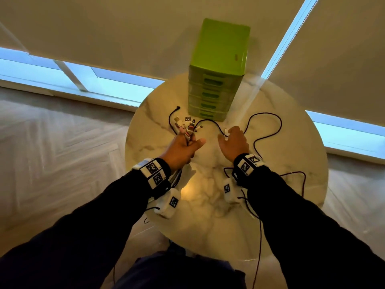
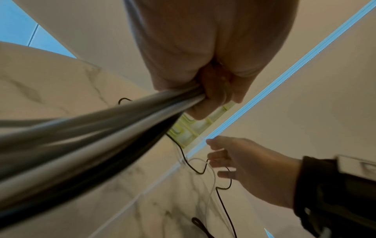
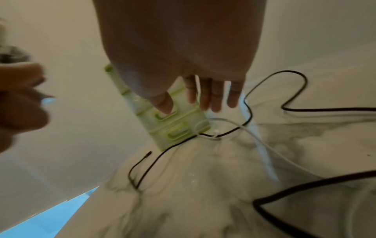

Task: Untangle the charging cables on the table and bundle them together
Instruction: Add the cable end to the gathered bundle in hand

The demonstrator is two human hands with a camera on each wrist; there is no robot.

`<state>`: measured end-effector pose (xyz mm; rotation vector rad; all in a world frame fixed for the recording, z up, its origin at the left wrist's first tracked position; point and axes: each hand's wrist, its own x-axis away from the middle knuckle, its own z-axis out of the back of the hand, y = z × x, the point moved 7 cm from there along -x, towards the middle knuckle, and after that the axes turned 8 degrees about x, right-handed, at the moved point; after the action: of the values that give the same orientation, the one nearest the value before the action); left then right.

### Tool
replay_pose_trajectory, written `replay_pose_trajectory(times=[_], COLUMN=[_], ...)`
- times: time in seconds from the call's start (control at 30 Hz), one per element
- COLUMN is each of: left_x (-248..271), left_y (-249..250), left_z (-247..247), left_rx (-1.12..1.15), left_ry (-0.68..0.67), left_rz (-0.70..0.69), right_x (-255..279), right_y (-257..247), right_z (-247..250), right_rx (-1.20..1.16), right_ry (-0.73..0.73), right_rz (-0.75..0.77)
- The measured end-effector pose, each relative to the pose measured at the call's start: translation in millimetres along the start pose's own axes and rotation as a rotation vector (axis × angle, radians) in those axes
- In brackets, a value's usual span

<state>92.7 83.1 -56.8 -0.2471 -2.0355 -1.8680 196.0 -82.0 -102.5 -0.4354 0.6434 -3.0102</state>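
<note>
My left hand [image 1: 186,143] grips a bundle of cables [image 1: 188,130], whose plug ends fan out past the fingers toward the drawers. In the left wrist view the bundle [image 2: 91,141] runs blurred out of the fist [image 2: 213,96]. My right hand [image 1: 230,137] hovers low over the table's middle, and a thin white cable [image 1: 225,133] sticks up between its fingers. In the right wrist view that white cable [image 3: 197,90] passes between the index and middle fingers [image 3: 205,98], then trails across the marble. A black cable [image 1: 281,124] loops loosely on the table to the right.
A green drawer unit [image 1: 220,59] stands at the back of the round marble table [image 1: 208,205]. A dark cable [image 1: 304,180] lies near the right rim, and another hangs off the front edge. Beyond the table are floor and low windows.
</note>
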Motion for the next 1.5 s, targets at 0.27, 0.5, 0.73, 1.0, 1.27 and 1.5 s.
replay_pose_trajectory(times=[0.27,0.5,0.73,1.0,1.27,1.5], left_x=[-6.9,-13.1,-2.6,19.8,21.9,21.9], left_y=[-20.4,10.1,97.7,158.4,164.1,184.0], left_z=[-2.7,1.0,-17.1,-44.2,-36.8,-18.2], left_rx=[0.072,0.219,0.243,0.219,0.003,0.403], left_ry=[0.034,0.066,0.024,-0.008,0.097,0.124], left_rz=[0.084,0.034,-0.203,-0.344,-0.429,-0.427], right_x=[-16.9,44.8,84.7,110.7,115.9,89.1], right_y=[11.6,-25.7,-73.3,-102.7,-75.6,-2.0], right_z=[-59.4,4.3,93.9,143.0,132.0,65.1], right_rx=[0.108,-0.409,-0.435,-0.354,-0.34,-0.226], right_ry=[-0.521,-0.329,-0.196,-0.075,-0.142,-0.216], right_rz=[0.082,0.366,0.572,0.728,0.639,0.473])
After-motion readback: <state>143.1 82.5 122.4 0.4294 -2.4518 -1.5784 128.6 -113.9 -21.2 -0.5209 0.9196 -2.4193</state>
